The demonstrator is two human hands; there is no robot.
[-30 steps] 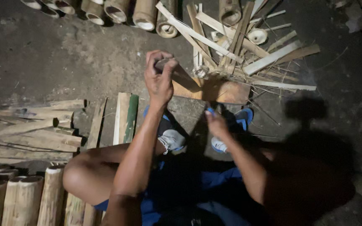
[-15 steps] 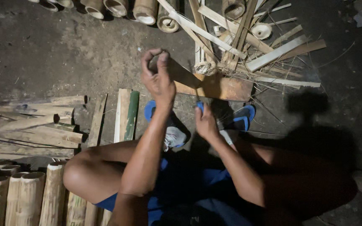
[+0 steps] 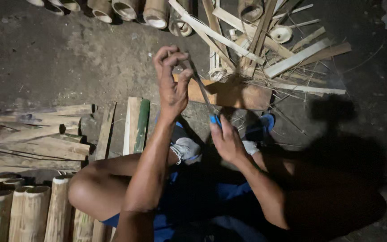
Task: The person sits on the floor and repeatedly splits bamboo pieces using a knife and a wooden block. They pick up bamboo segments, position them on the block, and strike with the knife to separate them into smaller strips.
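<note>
The left hand (image 3: 172, 85) pinches its fingertips (image 3: 181, 57) around the upper end of a thin bamboo strip (image 3: 201, 87); the right hand (image 3: 226, 141) closes on a blue-handled knife (image 3: 215, 120) at the strip's lower end. Just beyond the fingers lies a wooden block (image 3: 229, 94), with split bamboo slats (image 3: 265, 45) behind. If the blade jumps from the grain, it could likely cut the pinching fingers or snap the strip.

i can't make out the thin strip (image 3: 201, 87) end inside the right hand (image 3: 226, 141); bamboo tubes (image 3: 126, 9) cut off at top edge.
</note>
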